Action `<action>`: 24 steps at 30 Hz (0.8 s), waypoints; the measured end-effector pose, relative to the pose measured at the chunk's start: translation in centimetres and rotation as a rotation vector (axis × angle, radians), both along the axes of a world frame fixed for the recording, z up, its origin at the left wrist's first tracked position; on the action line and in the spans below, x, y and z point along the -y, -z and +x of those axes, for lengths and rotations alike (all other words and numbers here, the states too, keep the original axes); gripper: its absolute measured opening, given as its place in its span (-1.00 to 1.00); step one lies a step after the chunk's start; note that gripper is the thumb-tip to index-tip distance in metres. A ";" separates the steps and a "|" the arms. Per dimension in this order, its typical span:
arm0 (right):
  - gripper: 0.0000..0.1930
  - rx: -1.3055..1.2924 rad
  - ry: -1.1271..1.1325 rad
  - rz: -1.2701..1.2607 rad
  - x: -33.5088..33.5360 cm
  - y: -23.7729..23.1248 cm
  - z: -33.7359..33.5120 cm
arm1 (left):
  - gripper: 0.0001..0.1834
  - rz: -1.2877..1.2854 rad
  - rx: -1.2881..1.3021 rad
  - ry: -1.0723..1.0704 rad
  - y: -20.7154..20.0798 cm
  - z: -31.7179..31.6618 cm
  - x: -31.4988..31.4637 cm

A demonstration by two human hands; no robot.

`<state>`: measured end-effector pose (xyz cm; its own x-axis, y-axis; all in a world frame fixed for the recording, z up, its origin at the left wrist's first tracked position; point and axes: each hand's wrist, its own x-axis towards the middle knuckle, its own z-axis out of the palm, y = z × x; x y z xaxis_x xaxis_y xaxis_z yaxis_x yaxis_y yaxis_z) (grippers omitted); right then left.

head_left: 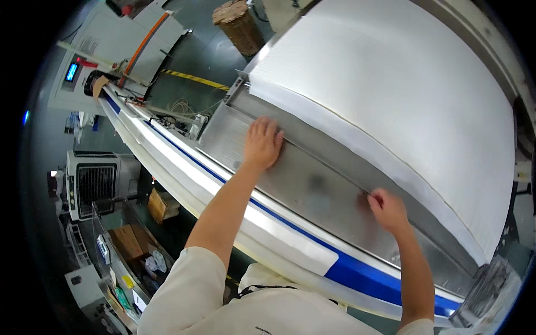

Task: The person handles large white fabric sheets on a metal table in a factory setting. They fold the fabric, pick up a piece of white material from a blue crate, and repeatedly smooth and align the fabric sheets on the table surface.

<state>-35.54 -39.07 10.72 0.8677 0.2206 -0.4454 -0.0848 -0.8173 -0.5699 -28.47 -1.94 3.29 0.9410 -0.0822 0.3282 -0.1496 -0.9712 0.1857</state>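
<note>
A long shiny metal panel (296, 178) stretches across in front of me, with a raised seam along its far side. My left hand (263, 143) lies on it near the left end, fingers stretched out and fingertips by the seam; it holds nothing. Further right, my right hand (387, 209) is closed at the same seam, thumb toward the left. Its curled fingers hide whatever may be in them. Beyond the seam, a wide white sheet (385, 84) covers a large surface, and its front edge (357, 134) hangs toward the metal.
A padded rail with a blue strip (363, 282) runs between me and the panel. Crumpled clear plastic (486, 296) wraps its right end. Cables (184, 109) lie beyond the left end, near a brown roll (239, 27). A cart with boxes (131, 245) and an air cooler (96, 181) stand left.
</note>
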 end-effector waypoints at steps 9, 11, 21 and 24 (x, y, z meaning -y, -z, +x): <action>-0.80 0.395 -0.174 0.240 -20.6 1.2 22.6 | -0.55 -0.099 -0.058 0.011 0.6 0.4 0.3; -0.79 0.422 -0.178 0.308 -23.4 2.1 25.7 | -0.54 -0.102 -0.082 0.006 0.7 0.5 0.0; -0.78 0.342 -0.193 0.187 -27.2 3.3 30.3 | -0.52 -0.190 -0.194 -0.006 0.4 0.8 -0.6; -0.77 0.366 -0.159 0.167 -27.2 3.4 30.3 | -0.53 -0.218 -0.160 0.006 0.4 0.9 -0.8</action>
<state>-5.27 -11.88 7.35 0.9112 0.4073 -0.0615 0.2669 -0.6976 -0.6649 -27.57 -1.19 2.89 0.9821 -0.0316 0.1857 -0.1071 -0.9047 0.4124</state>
